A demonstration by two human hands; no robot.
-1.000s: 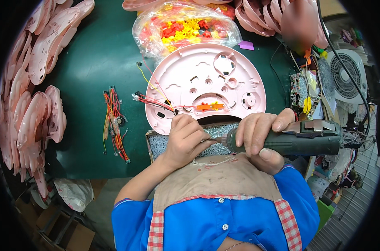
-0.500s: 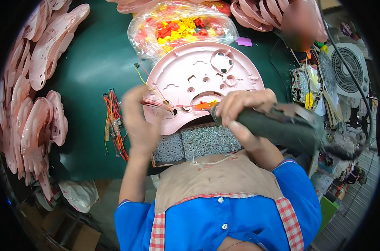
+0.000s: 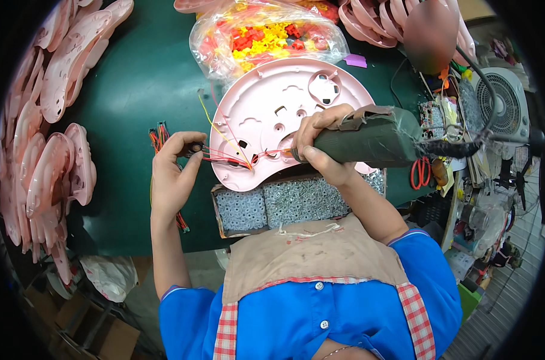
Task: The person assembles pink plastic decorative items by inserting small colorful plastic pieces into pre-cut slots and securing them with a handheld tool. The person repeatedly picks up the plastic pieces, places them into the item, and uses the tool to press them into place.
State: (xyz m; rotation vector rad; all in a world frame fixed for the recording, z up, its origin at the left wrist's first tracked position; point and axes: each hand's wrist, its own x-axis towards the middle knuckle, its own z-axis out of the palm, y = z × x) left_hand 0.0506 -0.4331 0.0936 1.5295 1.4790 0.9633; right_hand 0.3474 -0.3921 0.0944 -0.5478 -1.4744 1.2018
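A rounded pink plastic shell [image 3: 257, 99] lies with its inner side up in front of me. My left hand [image 3: 175, 165] is left of the shell, its thumb and fingers closed on a small dark part [image 3: 194, 147] at the end of red and black wires [image 3: 224, 159]. The wires run taut across the shell's lower left portion. My right hand [image 3: 326, 144] grips a dark green, corded electric screwdriver [image 3: 368, 144], tilted with its front end pointing left over the shell's lower edge. The fingers hide most of that end, beside a bit of orange.
An open box [image 3: 216, 211] of small metal pieces stands between shell and apron. Beyond the shell sits a clear bag [image 3: 206, 45] of red and yellow parts. Pink shells [image 3: 74, 66] are stacked at left, more wires [image 3: 159, 135] nearby. A fan [image 3: 500, 99] is at right.
My left hand has moved left and pinches the small dark part, drawing the wires tighter. The screwdriver has swung so its rear is higher and nearer the right of the shell.
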